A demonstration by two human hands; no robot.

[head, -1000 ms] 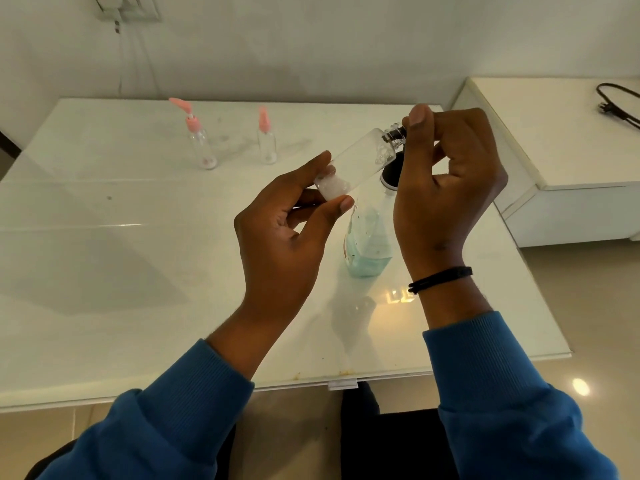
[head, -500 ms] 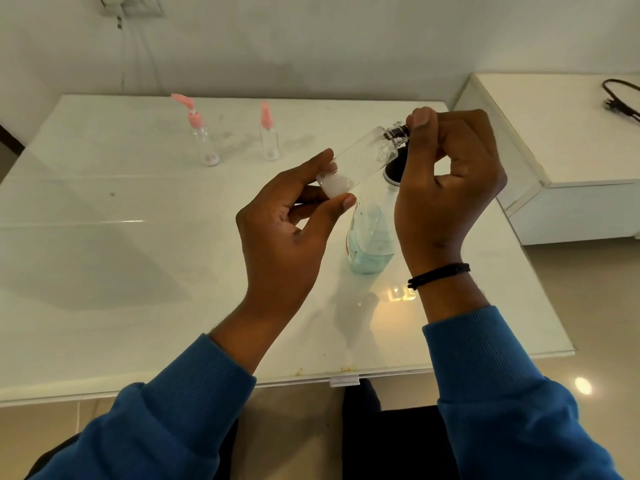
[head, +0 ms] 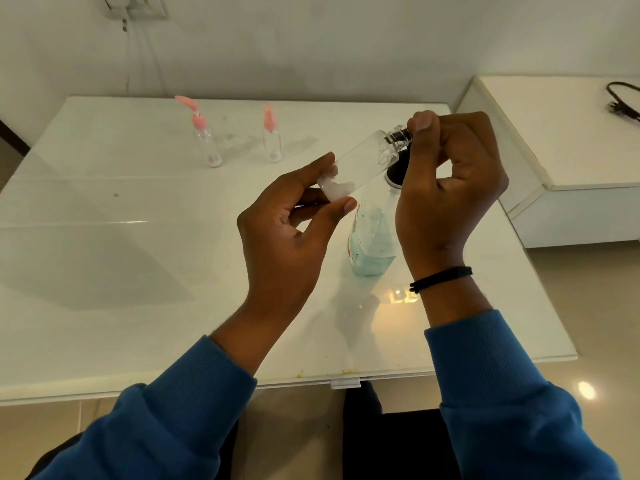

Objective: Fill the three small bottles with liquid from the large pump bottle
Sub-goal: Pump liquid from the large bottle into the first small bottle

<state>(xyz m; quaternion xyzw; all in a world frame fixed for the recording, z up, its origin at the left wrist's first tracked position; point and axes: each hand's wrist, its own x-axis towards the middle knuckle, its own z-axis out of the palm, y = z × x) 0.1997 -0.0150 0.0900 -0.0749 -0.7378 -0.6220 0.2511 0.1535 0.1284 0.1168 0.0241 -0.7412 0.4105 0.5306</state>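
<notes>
A small clear bottle (head: 363,161) is held tilted above the white table (head: 104,265), its neck up to the right. My left hand (head: 291,230) pinches its lower end, where white foam sits. My right hand (head: 446,188) pinches the bottle's dark cap (head: 400,135) at the neck. Under my hands stands the large pump bottle (head: 369,244) with pale blue-green liquid; its black pump head (head: 394,171) is partly hidden behind the small bottle. Two small clear bottles with pink pump tops, one (head: 204,140) left and one (head: 270,136) right, stand upright at the table's far side.
A lower white cabinet (head: 561,140) stands to the right of the table, with a black cable (head: 623,102) on it. A wall socket (head: 135,6) with a cord is on the wall behind. The table's near edge (head: 343,379) is just past my sleeves.
Both hands and the tilted small bottle stay in nearly the same place. My right fingers shift slightly on the cap, and white bubbles now show near the bottle's neck.
</notes>
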